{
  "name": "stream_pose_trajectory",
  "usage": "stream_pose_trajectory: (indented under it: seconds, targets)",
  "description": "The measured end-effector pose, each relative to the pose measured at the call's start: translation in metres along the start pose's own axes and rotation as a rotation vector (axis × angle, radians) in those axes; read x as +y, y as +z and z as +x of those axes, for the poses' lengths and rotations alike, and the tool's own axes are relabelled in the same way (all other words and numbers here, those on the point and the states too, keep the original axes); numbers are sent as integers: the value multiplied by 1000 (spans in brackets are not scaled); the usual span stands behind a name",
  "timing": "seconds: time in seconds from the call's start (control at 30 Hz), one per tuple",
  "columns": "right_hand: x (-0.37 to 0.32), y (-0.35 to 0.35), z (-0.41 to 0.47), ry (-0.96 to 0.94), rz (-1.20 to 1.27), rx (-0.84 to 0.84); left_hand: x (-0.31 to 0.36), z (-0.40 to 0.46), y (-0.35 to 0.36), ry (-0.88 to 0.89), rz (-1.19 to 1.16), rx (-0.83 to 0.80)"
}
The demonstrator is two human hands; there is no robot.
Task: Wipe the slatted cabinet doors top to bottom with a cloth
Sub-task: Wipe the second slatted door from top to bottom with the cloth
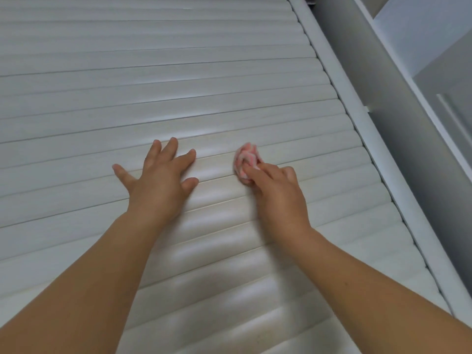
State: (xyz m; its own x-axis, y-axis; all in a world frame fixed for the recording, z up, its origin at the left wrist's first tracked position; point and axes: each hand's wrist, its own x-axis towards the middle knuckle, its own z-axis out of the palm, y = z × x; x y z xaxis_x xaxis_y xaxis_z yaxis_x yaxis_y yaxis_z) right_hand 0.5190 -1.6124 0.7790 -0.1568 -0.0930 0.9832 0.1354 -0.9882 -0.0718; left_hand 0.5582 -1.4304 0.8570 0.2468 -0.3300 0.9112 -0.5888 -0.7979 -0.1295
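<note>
A white slatted cabinet door fills most of the head view, its slats running left to right. My left hand lies flat on the slats with fingers spread and straight. To its right, my right hand grips a bunched pink and white cloth and presses it against a slat. Part of the cloth is hidden under my fingers.
The door's white frame runs diagonally down the right side. Beyond it stands a grey panel, and a white panelled surface sits at the far right.
</note>
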Motion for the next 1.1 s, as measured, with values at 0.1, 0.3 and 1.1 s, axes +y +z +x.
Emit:
stream_pose_trajectory:
  seconds: [0.1,0.3,1.1]
  targets:
    - [46,-18,2,117,-99,48,1,-2,1,-10,-15,12]
    - [91,-42,7,451,-168,82,3,-4,2,-13,-49,22]
    - [78,-45,-18,304,-386,42,52,-24,33,157,-173,111]
